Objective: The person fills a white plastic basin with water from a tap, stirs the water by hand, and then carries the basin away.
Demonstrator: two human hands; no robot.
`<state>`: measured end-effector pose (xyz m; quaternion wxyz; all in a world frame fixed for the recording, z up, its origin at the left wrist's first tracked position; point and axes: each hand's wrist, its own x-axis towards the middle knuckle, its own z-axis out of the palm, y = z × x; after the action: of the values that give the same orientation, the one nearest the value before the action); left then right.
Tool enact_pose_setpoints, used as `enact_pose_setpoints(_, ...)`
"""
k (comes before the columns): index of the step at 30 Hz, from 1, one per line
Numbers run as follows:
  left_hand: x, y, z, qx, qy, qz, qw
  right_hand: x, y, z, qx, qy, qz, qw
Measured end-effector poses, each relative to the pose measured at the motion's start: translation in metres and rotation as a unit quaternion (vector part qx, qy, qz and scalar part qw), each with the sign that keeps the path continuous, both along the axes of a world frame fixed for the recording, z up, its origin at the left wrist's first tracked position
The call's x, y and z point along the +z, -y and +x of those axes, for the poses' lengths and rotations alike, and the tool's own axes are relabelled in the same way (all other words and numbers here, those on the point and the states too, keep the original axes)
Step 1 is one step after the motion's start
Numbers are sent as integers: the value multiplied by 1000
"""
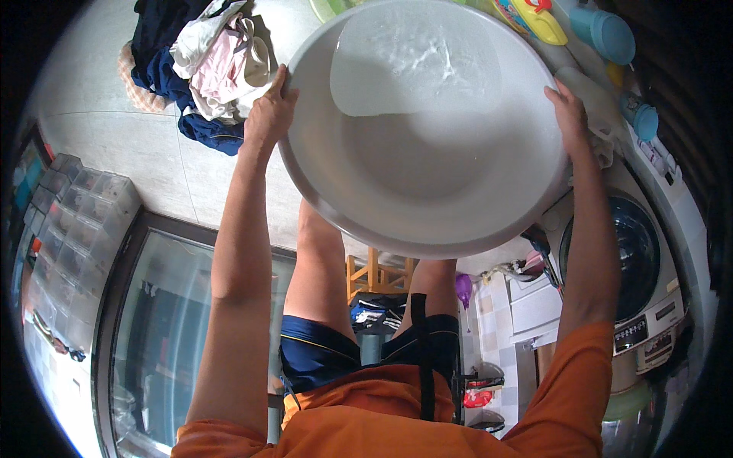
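A large white plastic basin [401,194] is held up in front of me above my knees. My left hand [271,111] grips its rim on the left, and my right hand [566,111] grips the opposite side of the rim. The basin is tilted away from me, and a shallow pool of water [412,63] lies against its far wall, with ripples on the surface. The fingers beneath the rim are mostly hidden.
A pile of clothes [223,68] lies on the tiled floor to the left. Part of a green basin [325,8] shows behind the white one. At right are a yellow bottle [541,23], blue containers [613,37] and a washing machine [641,257]. Clear storage boxes [80,229] stand at left; a wooden stool [372,275] is below.
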<state>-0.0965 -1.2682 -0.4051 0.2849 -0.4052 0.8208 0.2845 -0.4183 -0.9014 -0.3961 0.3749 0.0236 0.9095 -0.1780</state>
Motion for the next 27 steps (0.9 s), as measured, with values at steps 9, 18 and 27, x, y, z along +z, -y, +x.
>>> enact_pose_setpoints(9, -1, 2, -1, 9, 23, 4, 1000, 3, 5, -3, 5, -2, 18, 1000)
enact_pose_setpoints(18, -5, 4, 0, 0, -19, 4, 1000, -9, -5, -15, 39, 6, 22, 999)
enact_pose_setpoints(27, 5, 0, -7, 3, 52, 10, 999, -6, -3, -9, 38, 0, 29, 999)
